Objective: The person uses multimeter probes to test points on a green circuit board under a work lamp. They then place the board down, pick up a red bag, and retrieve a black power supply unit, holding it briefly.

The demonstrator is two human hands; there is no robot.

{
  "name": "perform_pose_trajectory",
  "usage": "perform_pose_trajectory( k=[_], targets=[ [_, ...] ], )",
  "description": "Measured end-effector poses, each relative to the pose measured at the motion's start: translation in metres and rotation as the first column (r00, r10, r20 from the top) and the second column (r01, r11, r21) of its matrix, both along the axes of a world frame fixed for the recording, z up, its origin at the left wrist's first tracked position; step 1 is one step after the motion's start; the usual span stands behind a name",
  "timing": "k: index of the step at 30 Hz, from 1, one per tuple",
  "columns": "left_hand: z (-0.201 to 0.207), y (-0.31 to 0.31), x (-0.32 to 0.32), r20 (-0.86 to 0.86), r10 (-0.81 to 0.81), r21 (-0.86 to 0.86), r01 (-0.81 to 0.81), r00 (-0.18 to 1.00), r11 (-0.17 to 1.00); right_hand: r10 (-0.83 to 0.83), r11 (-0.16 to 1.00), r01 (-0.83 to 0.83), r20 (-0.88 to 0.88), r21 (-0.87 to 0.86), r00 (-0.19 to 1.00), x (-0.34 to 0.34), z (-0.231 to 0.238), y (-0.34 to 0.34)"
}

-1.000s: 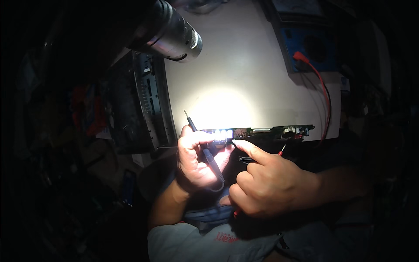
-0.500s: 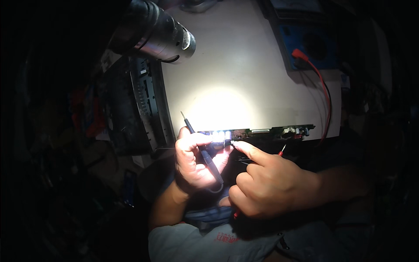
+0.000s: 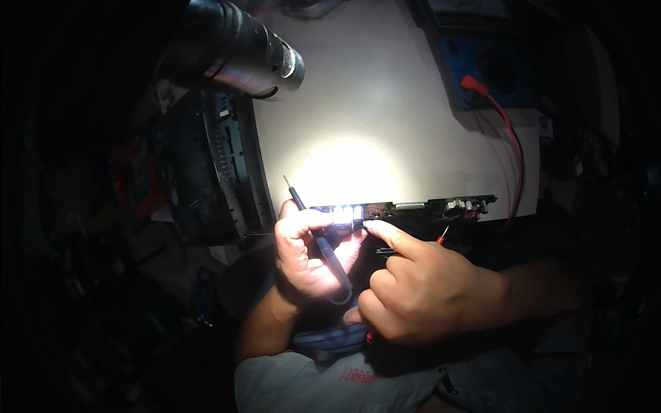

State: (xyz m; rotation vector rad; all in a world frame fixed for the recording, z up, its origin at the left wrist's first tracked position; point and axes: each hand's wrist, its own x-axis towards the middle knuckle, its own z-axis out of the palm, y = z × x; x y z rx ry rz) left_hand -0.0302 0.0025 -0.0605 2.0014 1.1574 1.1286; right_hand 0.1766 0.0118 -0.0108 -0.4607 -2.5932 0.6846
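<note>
A long, narrow circuit board (image 3: 382,211) is held on edge at the near side of the white surface. My left hand (image 3: 299,258) grips its left end, with a black test probe (image 3: 334,265) lying across the palm, its metal tip pointing up and away. Several cylindrical capacitors (image 3: 348,217) glow in the lamp light beside my left thumb. From the right, my right hand (image 3: 434,296) reaches in, index finger stretched to a part just below the capacitors. Its other fingers are curled around a red test probe (image 3: 442,238), whose middle is hidden by the hand.
A dark cylindrical lamp (image 3: 258,65) juts in at the upper left and lights the white work surface (image 3: 358,117). A blue multimeter (image 3: 482,72) stands at the far right, with a red lead (image 3: 513,134) running down from it. To the left is a black slotted casing (image 3: 237,165).
My right hand and the red probe have shifted very slightly left. Both hands keep the same hold.
</note>
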Motion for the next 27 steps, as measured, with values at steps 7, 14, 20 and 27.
perform_pose_trajectory(
  k=[7,14,20,27],
  targets=[
    [-0.0020,-0.0021,0.0005,0.045,0.004,-0.027,-0.002,0.999,1.000,-0.011,1.000,0.011,-0.010,-0.001,1.000,-0.0013,0.0012,-0.0001],
    [0.0008,-0.0010,0.0014,0.037,-0.007,-0.026,0.008,0.999,1.000,-0.032,0.999,0.032,0.000,0.037,0.999,0.0002,0.0041,-0.0028],
    [0.0002,-0.0024,0.0013,0.046,-0.001,-0.032,0.003,0.999,0.999,-0.015,0.999,0.016,-0.021,0.041,1.000,-0.0003,0.0011,-0.0026],
    [0.0006,-0.0013,0.0000,0.004,-0.009,-0.011,0.009,1.000,1.000,-0.006,1.000,0.006,-0.001,0.012,1.000,-0.0007,-0.0007,-0.0032]
  ],
)
